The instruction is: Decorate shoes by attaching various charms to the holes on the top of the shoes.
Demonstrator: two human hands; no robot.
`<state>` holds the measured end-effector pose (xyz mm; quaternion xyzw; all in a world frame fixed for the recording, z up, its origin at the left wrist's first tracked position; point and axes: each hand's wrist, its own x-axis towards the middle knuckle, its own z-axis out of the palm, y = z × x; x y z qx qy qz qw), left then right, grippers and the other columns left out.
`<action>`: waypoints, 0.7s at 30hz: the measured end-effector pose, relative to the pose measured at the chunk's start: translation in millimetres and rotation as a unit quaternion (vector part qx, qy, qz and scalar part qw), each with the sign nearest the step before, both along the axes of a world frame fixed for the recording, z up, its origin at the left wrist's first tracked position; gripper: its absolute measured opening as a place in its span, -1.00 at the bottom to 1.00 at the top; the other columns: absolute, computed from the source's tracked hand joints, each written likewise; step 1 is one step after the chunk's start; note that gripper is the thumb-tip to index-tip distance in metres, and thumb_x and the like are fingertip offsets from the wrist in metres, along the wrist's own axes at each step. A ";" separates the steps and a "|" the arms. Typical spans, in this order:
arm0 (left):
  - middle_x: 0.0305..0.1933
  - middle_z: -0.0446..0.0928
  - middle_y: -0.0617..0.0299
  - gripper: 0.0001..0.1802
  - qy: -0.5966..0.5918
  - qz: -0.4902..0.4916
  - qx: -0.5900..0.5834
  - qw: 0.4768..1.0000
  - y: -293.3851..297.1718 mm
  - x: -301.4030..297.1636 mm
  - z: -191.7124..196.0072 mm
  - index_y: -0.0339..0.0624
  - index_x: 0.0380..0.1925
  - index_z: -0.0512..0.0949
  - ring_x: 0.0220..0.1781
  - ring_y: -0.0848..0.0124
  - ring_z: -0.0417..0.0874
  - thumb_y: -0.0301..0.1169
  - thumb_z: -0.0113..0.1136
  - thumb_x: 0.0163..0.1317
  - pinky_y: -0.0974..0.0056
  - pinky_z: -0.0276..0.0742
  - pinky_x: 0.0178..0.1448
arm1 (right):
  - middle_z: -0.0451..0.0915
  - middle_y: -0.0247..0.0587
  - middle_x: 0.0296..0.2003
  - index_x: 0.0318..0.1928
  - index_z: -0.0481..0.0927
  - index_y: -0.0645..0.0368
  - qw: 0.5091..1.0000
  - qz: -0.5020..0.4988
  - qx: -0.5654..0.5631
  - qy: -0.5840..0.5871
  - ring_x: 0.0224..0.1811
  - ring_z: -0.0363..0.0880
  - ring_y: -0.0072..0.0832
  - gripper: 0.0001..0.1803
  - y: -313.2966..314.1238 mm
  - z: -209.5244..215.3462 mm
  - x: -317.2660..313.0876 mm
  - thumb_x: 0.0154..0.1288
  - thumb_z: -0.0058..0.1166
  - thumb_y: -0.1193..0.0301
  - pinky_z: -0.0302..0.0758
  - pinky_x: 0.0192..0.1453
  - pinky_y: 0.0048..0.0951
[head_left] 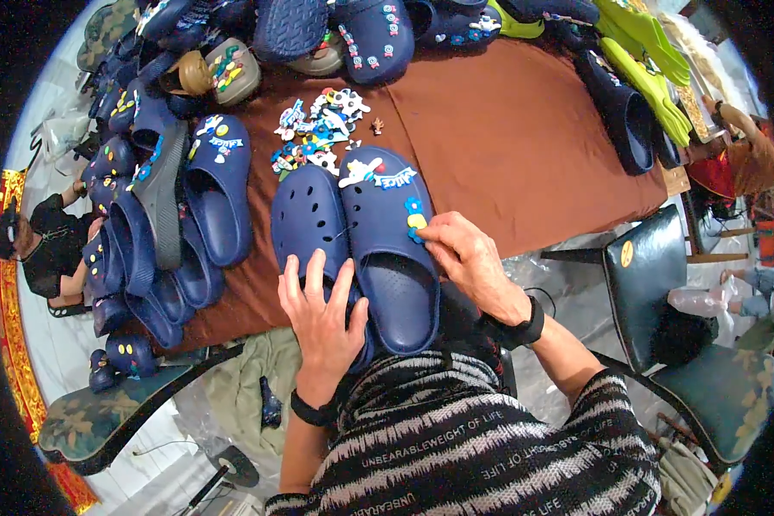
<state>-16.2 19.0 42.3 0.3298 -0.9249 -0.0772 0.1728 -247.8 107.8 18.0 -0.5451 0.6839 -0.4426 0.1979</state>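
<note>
In front of me a pair of navy clogs lies side by side at the edge of the table. The left clog [304, 202] has bare holes in its upper. White, blue and red charms decorate the toe of the right clog [371, 211], with blue and yellow flower charms down its right side. My left hand [322, 322] rests with spread fingers over the left clog's opening. At the right clog's outer side, my right hand [473, 262] pinches a small flower charm [417, 224] against the upper. A heap of loose charms [325, 129] lies just beyond the toes.
A brown cloth [490, 138] covers the table. Many navy clogs [218, 198] crowd its left side and far edge. Lime-green clogs [649, 90] stand at the far right. A black chair [645, 267] is to the right; another person [56, 249] sits at the left.
</note>
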 end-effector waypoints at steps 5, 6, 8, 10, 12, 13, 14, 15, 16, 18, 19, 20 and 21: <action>0.44 0.22 -0.04 -0.41 0.010 -0.010 -0.012 1.000 -1.2 2.7 -3.8 -0.05 0.21 0.55 0.50 -0.25 0.08 -0.28 0.37 0.11 -0.35 0.00 0.49 | 0.56 -0.10 -0.14 -0.03 0.64 0.18 0.998 0.051 0.022 0.008 0.00 0.57 -0.09 -0.79 -0.4 4.9 -3.3 0.33 0.16 0.49 0.56 0.02 -0.18; 0.44 0.22 -0.03 -0.40 0.014 -0.014 -0.017 1.000 -1.3 2.5 -4.4 -0.05 0.21 0.54 0.50 -0.25 0.08 -0.28 0.37 0.11 -0.36 0.00 0.49 | 0.56 -0.10 -0.14 -0.04 0.64 0.20 0.997 0.067 0.030 0.010 0.00 0.56 -0.09 -0.79 -1.2 5.1 -5.5 0.33 0.15 0.49 0.55 0.02 -0.19; 0.44 0.22 -0.03 -0.40 0.012 -0.014 -0.015 1.000 -0.6 1.4 -3.9 -0.04 0.22 0.54 0.50 -0.25 0.08 -0.27 0.37 0.11 -0.36 0.00 0.49 | 0.56 -0.08 -0.15 -0.05 0.64 0.21 0.996 0.085 0.020 0.027 -0.03 0.56 -0.08 -0.80 -3.8 3.9 -9.9 0.33 0.15 0.49 0.55 0.01 -0.19; 0.44 0.22 -0.03 -0.40 0.009 -0.012 -0.015 1.000 -0.7 0.7 -2.8 -0.04 0.22 0.54 0.50 -0.25 0.08 -0.26 0.37 0.12 -0.36 0.01 0.49 | 0.56 -0.06 -0.15 -0.06 0.65 0.23 0.994 0.103 0.008 0.045 -0.07 0.57 -0.07 -0.80 -6.6 1.0 -13.6 0.32 0.15 0.50 0.55 -0.01 -0.19; 0.44 0.23 -0.03 -0.39 0.004 -0.007 -0.012 1.000 -0.8 1.0 -1.4 -0.03 0.23 0.53 0.49 -0.26 0.09 -0.25 0.37 0.12 -0.36 0.01 0.49 | 0.59 -0.07 -0.20 -0.06 0.65 0.24 0.986 0.089 0.032 -0.138 -0.19 0.60 -0.22 -0.81 -8.6 1.1 -16.8 0.36 0.11 0.51 0.56 -0.06 -0.28; 0.44 0.23 -0.03 -0.39 0.005 -0.005 -0.013 1.000 -1.4 1.9 -1.6 -0.03 0.23 0.53 0.49 -0.26 0.09 -0.25 0.37 0.12 -0.36 0.01 0.49 | 0.61 -0.16 -0.27 -0.06 0.63 0.28 0.950 0.060 0.138 -0.274 -0.26 0.59 -0.44 -0.82 -6.4 14.1 -19.2 0.43 0.04 0.50 0.55 -0.11 -0.39; 0.44 0.23 -0.03 -0.39 0.006 -0.005 -0.010 1.000 -2.1 2.9 -2.0 -0.03 0.23 0.53 0.49 -0.26 0.09 -0.24 0.36 0.11 -0.36 0.01 0.49 | 0.61 -0.16 -0.27 -0.06 0.63 0.28 0.950 0.063 0.138 -0.273 -0.26 0.59 -0.44 -0.82 -5.6 16.8 -21.5 0.43 0.04 0.50 0.55 -0.11 -0.39; 0.44 0.23 -0.02 -0.39 0.007 -0.009 -0.005 1.000 -2.2 2.5 -1.9 -0.03 0.22 0.54 0.49 -0.26 0.09 -0.24 0.36 0.11 -0.36 0.01 0.49 | 0.60 -0.22 -0.30 -0.05 0.62 0.29 0.934 0.044 0.147 -0.322 -0.27 0.57 -0.50 -0.81 -2.8 18.9 -24.8 0.46 0.02 0.48 0.55 -0.13 -0.43; 0.44 0.23 -0.02 -0.39 0.008 -0.009 -0.006 1.000 -2.2 2.1 -1.2 -0.03 0.22 0.54 0.49 -0.26 0.09 -0.24 0.36 0.11 -0.36 0.01 0.49 | 0.60 -0.28 -0.32 -0.03 0.61 0.31 0.915 0.026 0.157 -0.370 -0.27 0.55 -0.57 -0.80 -1.6 19.8 -26.3 0.49 -0.01 0.47 0.55 -0.15 -0.47; 0.46 0.20 -0.10 -0.36 0.000 -0.013 -0.007 1.000 -1.9 1.9 0.6 -0.05 0.24 0.51 0.49 -0.28 0.09 -0.29 0.38 0.09 -0.31 0.02 0.50 | 0.60 -0.32 -0.34 -0.03 0.59 0.33 0.949 0.014 0.064 -0.307 -0.31 0.54 -0.57 -0.79 -4.3 1.9 -22.7 0.50 -0.01 0.44 0.54 -0.19 -0.48; 0.46 0.20 -0.10 -0.36 0.000 -0.012 -0.007 1.000 -1.8 2.2 0.3 -0.05 0.24 0.51 0.49 -0.28 0.09 -0.29 0.38 0.09 -0.31 0.02 0.50 | 0.61 -0.30 -0.35 -0.05 0.59 0.32 0.950 -0.010 0.066 -0.305 -0.31 0.54 -0.58 -0.80 -6.3 4.7 -19.8 0.49 0.03 0.43 0.53 -0.18 -0.49; 0.46 0.21 -0.10 -0.36 -0.003 -0.009 -0.006 1.000 -1.5 2.7 -0.2 -0.05 0.24 0.51 0.50 -0.28 0.08 -0.29 0.38 0.09 -0.31 0.02 0.50 | 0.61 -0.29 -0.36 -0.06 0.59 0.32 0.950 -0.034 0.069 -0.302 -0.32 0.54 -0.59 -0.80 -8.2 6.3 -17.2 0.47 0.06 0.43 0.53 -0.18 -0.50; 0.46 0.21 -0.09 -0.36 -0.006 -0.006 -0.006 1.000 -1.7 2.9 -0.4 -0.05 0.24 0.51 0.50 -0.27 0.08 -0.28 0.38 0.09 -0.31 0.02 0.50 | 0.61 -0.29 -0.36 -0.06 0.59 0.32 0.951 -0.032 0.068 -0.301 -0.32 0.54 -0.59 -0.80 -10.4 4.8 -15.1 0.47 0.06 0.43 0.53 -0.18 -0.50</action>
